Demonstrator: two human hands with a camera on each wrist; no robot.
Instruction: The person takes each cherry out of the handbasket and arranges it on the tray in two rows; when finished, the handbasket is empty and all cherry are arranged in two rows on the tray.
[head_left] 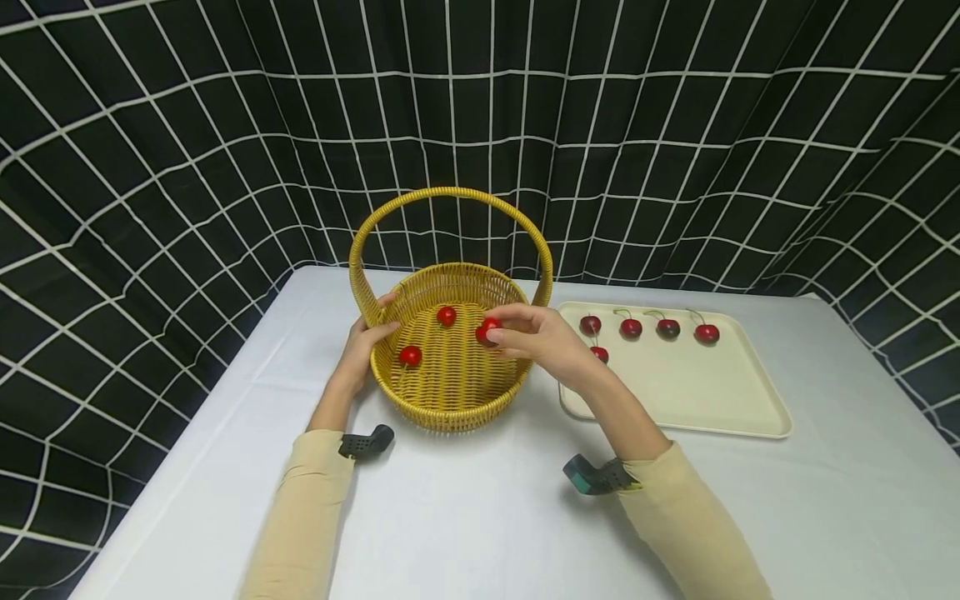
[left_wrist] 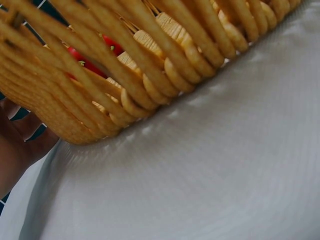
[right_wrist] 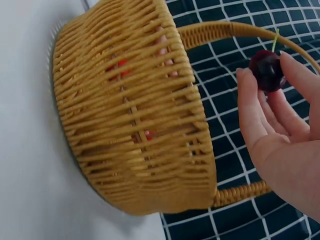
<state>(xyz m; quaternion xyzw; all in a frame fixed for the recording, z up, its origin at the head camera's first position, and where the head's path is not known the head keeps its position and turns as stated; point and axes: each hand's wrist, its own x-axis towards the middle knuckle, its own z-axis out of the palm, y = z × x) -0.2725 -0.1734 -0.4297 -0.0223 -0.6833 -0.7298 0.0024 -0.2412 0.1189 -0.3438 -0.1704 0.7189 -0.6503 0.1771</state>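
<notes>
A yellow wicker basket (head_left: 450,414) with a tall arched handle stands on the table. My left hand (head_left: 365,342) grips its left rim near the handle's foot, thumb over the inside edge. Over the right part of the basket, my right hand (head_left: 542,340) pinches a dark red cherry (right_wrist: 267,71) between thumb and fingertips. The cherry's short green stem points up past the fingers in the right wrist view. Two red cherries lie on the basket floor, one cherry (head_left: 446,316) towards the back and another cherry (head_left: 410,356) at the front left.
Right of the basket lies a cream tray (head_left: 705,400) with several stemmed cherries (head_left: 630,328) along its back and left side. A white cloth (head_left: 465,517) covers the table. Behind it hangs a black curtain (head_left: 480,108) with a white grid.
</notes>
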